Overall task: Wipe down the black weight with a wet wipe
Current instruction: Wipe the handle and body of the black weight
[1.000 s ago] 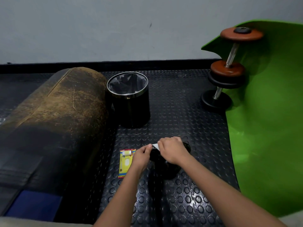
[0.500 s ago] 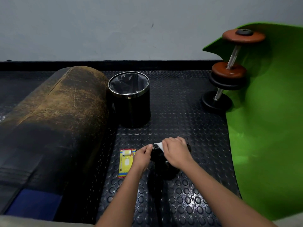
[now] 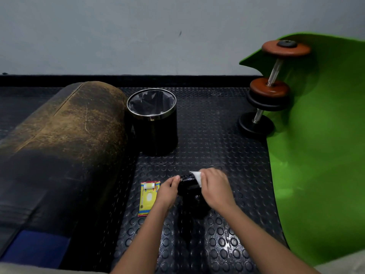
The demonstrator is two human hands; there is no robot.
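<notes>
A black weight (image 3: 188,187) stands on the studded black floor mat (image 3: 217,147) low in the middle of the head view. My left hand (image 3: 167,191) grips its left side, thumb on the top edge. My right hand (image 3: 214,187) covers the right side and presses a white wet wipe (image 3: 196,177) against the top of the weight, fingers curled over the wipe. Only a corner of the wipe shows past my fingers. The lower part of the weight is dark and hard to make out.
A yellow wet-wipe packet (image 3: 148,197) lies just left of my left hand. Behind it stands a black bin (image 3: 153,119) with a liner. A worn brown bolster (image 3: 65,139) fills the left. Two dumbbells (image 3: 270,88) lean on a green mat (image 3: 320,147) at the right.
My right hand with the wipe has slid a little to the right across the top of the weight, baring more of its black surface. The left hand keeps its grip.
</notes>
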